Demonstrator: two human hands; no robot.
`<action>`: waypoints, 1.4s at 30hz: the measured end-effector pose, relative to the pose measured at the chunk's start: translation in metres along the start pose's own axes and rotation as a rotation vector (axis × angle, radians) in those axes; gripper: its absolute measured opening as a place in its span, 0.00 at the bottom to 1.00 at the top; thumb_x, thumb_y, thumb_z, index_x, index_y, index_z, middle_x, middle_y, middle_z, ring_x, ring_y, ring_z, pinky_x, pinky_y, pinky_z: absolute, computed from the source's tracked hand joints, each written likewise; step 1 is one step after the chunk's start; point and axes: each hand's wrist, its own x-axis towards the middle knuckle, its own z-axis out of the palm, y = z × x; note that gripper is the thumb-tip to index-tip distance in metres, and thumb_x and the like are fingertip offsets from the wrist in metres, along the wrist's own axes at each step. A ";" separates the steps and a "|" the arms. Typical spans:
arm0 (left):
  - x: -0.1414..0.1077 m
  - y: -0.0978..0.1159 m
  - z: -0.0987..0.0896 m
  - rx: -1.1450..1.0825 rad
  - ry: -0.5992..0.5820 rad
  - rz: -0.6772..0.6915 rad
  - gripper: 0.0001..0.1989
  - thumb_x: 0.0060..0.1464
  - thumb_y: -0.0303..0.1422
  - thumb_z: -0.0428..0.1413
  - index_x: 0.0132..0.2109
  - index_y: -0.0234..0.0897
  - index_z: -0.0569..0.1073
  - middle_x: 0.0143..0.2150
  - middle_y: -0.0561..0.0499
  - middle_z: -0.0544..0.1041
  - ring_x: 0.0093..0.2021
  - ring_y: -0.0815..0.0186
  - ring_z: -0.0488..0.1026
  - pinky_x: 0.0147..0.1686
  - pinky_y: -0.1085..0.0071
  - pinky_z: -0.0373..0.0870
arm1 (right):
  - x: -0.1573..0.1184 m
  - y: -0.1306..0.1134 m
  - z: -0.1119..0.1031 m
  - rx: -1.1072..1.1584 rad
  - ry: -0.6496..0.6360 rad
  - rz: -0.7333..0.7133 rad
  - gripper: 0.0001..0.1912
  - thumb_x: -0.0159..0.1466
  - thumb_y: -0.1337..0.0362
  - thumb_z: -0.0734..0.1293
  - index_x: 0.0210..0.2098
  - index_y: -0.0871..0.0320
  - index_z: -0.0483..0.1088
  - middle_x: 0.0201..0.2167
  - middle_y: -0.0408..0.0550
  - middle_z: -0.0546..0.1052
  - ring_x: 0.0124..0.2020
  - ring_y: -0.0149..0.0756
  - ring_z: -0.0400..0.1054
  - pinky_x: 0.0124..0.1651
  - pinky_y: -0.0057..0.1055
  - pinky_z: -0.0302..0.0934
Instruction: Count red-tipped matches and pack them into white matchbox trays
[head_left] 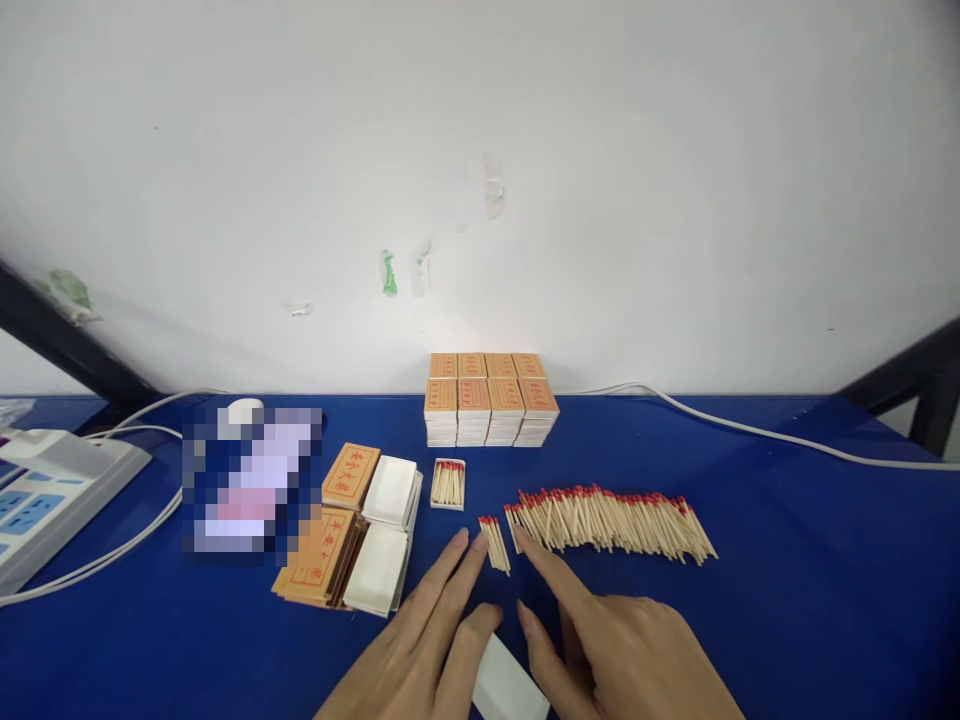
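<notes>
Several red-tipped matches (495, 546) form a small group on the blue table, between my hands. My left hand (442, 630) has its fingers apart, with fingertips at the left edge of this group. The index finger of my right hand (600, 630) points at the near left end of a long row of matches (611, 522); its thumb is apart, and nothing is held. Below the small group, a white tray (506, 685) lies partly hidden between the hands. Behind, an open matchbox tray (448, 484) holds matches.
Stacked matchboxes (491, 400) stand by the wall. At the left are orange sleeves (319, 545), white trays (379, 565), a blurred phone (255, 485) and a power strip (60, 490). A white cable (750, 435) runs along the back right.
</notes>
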 end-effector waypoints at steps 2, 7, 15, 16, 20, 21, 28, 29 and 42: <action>0.000 -0.001 0.000 -0.006 -0.009 -0.005 0.16 0.84 0.32 0.46 0.63 0.31 0.75 0.78 0.29 0.71 0.79 0.44 0.69 0.65 0.55 0.82 | 0.000 0.001 0.000 0.002 -0.007 -0.001 0.30 0.78 0.58 0.63 0.78 0.50 0.69 0.17 0.36 0.75 0.13 0.38 0.71 0.18 0.28 0.62; -0.003 -0.003 0.002 -0.068 -0.019 -0.013 0.14 0.82 0.33 0.54 0.65 0.30 0.74 0.80 0.27 0.67 0.80 0.41 0.67 0.66 0.53 0.81 | 0.000 0.000 -0.001 -0.001 -0.022 0.002 0.31 0.78 0.59 0.63 0.79 0.49 0.68 0.17 0.36 0.76 0.14 0.38 0.71 0.18 0.28 0.62; -0.005 -0.002 0.004 -0.104 -0.022 -0.030 0.15 0.79 0.31 0.58 0.66 0.31 0.74 0.83 0.31 0.62 0.81 0.43 0.63 0.70 0.55 0.78 | 0.003 -0.001 -0.002 -0.037 -0.008 -0.036 0.31 0.79 0.59 0.62 0.79 0.50 0.67 0.17 0.36 0.77 0.14 0.37 0.72 0.19 0.28 0.60; -0.005 -0.002 0.004 -0.103 -0.018 -0.026 0.15 0.79 0.31 0.58 0.67 0.31 0.74 0.83 0.31 0.62 0.81 0.43 0.63 0.70 0.55 0.78 | 0.004 -0.002 -0.002 -0.044 -0.003 -0.046 0.31 0.79 0.60 0.61 0.80 0.51 0.67 0.18 0.36 0.77 0.14 0.37 0.72 0.19 0.28 0.59; -0.003 -0.002 0.003 -0.091 -0.020 -0.015 0.14 0.79 0.29 0.56 0.65 0.30 0.74 0.81 0.27 0.64 0.80 0.41 0.64 0.69 0.53 0.78 | 0.008 -0.005 -0.004 -0.117 0.037 -0.113 0.30 0.79 0.64 0.59 0.77 0.63 0.67 0.17 0.36 0.77 0.12 0.36 0.71 0.17 0.30 0.52; -0.003 -0.001 0.002 -0.086 -0.024 -0.012 0.13 0.79 0.28 0.55 0.65 0.30 0.74 0.81 0.27 0.64 0.80 0.41 0.64 0.68 0.52 0.78 | 0.010 -0.006 -0.004 -0.154 0.057 -0.138 0.28 0.79 0.65 0.59 0.75 0.67 0.69 0.15 0.36 0.76 0.11 0.35 0.69 0.17 0.32 0.51; -0.002 -0.001 0.000 -0.105 -0.030 -0.027 0.14 0.78 0.28 0.59 0.66 0.31 0.74 0.83 0.30 0.62 0.81 0.43 0.63 0.70 0.55 0.76 | 0.019 -0.014 -0.009 -0.291 0.162 -0.209 0.27 0.82 0.68 0.51 0.61 0.73 0.78 0.12 0.35 0.71 0.08 0.31 0.65 0.16 0.35 0.48; -0.002 -0.001 0.001 -0.099 -0.031 -0.023 0.14 0.78 0.28 0.58 0.65 0.31 0.74 0.82 0.29 0.62 0.81 0.42 0.63 0.70 0.54 0.76 | 0.019 -0.014 -0.010 -0.296 0.158 -0.215 0.27 0.82 0.68 0.51 0.60 0.72 0.79 0.12 0.35 0.71 0.08 0.31 0.65 0.16 0.35 0.47; -0.019 -0.005 0.010 -0.189 -0.070 -0.136 0.22 0.79 0.45 0.59 0.73 0.49 0.72 0.84 0.45 0.64 0.79 0.43 0.69 0.70 0.53 0.80 | 0.013 -0.012 -0.009 -0.319 0.085 -0.251 0.25 0.78 0.68 0.58 0.64 0.74 0.78 0.16 0.35 0.76 0.09 0.32 0.68 0.16 0.36 0.51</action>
